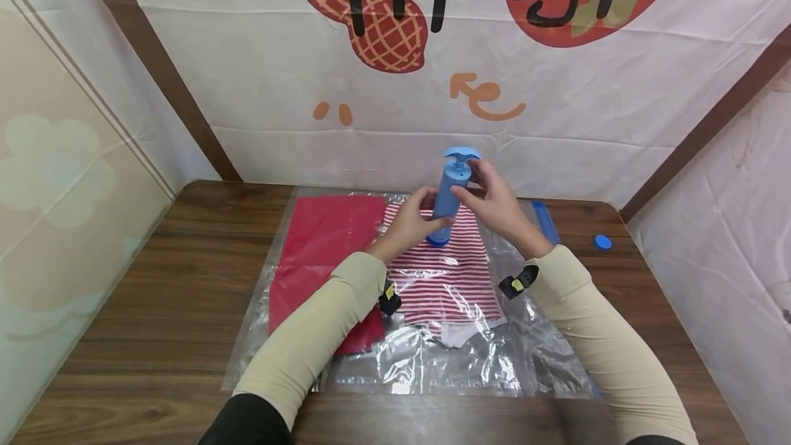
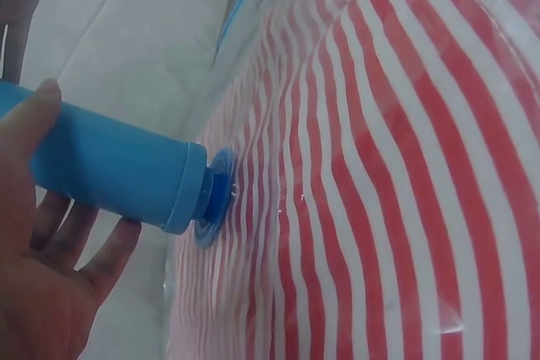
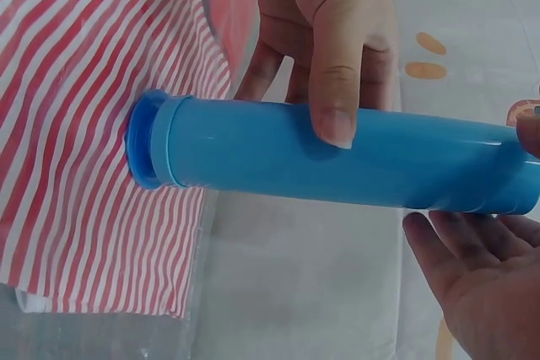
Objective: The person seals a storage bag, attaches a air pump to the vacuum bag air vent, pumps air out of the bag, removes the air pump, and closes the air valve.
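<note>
A blue hand pump [image 1: 453, 191] with a T-shaped handle [image 1: 461, 154] stands slightly tilted over a clear plastic bag [image 1: 426, 373]. Its flanged lower end [image 2: 218, 196] meets the plastic above a red-and-white striped cloth [image 1: 439, 280]. My left hand [image 1: 410, 224] grips the lower part of the barrel, thumb on the near side. Higher up, just below the handle, my right hand [image 1: 494, 203] holds the barrel between thumb and fingers. In the right wrist view both hands are around the barrel [image 3: 270, 149]. Beside the striped cloth a folded red cloth [image 1: 327, 246] lies in the bag.
A round blue cap [image 1: 602, 242] lies on the brown wooden table [image 1: 142, 307] at the right. A flat blue strip [image 1: 545, 222] lies near the table's back edge. Behind the table hangs a printed white curtain [image 1: 259, 74].
</note>
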`<state>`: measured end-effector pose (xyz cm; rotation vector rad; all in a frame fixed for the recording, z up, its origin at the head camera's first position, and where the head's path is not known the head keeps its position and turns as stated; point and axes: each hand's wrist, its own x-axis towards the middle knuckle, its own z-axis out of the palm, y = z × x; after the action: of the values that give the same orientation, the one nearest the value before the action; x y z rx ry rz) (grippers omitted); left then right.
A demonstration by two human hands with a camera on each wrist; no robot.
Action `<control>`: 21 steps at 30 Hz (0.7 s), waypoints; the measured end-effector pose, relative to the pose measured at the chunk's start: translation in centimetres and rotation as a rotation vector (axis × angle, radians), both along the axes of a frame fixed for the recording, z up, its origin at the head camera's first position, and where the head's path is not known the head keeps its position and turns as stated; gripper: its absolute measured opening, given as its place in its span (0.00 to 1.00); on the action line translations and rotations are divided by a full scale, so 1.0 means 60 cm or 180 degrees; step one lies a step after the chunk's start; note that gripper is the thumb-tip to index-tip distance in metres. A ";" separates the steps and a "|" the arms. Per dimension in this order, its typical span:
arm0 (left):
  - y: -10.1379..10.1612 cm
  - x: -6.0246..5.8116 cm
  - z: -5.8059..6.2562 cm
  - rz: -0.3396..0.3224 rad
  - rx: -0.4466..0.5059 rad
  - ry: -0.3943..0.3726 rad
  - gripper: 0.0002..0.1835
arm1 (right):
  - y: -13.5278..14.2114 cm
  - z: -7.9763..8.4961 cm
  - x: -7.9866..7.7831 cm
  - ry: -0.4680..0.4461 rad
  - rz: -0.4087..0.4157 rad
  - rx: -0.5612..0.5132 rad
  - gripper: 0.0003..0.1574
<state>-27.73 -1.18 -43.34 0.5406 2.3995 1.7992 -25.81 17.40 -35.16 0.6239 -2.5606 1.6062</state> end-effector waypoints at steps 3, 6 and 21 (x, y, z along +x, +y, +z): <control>-0.001 0.001 -0.002 -0.0001 0.0015 0.0000 0.30 | -0.002 -0.002 0.000 -0.0084 0.0050 -0.0035 0.40; -0.001 0.001 -0.003 -0.0002 0.0054 -0.0004 0.30 | -0.004 -0.004 -0.001 -0.0105 0.0049 -0.0033 0.40; 0.006 0.005 -0.012 -0.0017 0.0048 -0.0044 0.32 | -0.004 -0.011 -0.006 0.0003 -0.0128 0.0140 0.38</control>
<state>-27.43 -0.81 -44.06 0.5335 2.3753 1.8142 -26.17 17.17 -35.83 0.5722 -2.5969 1.5413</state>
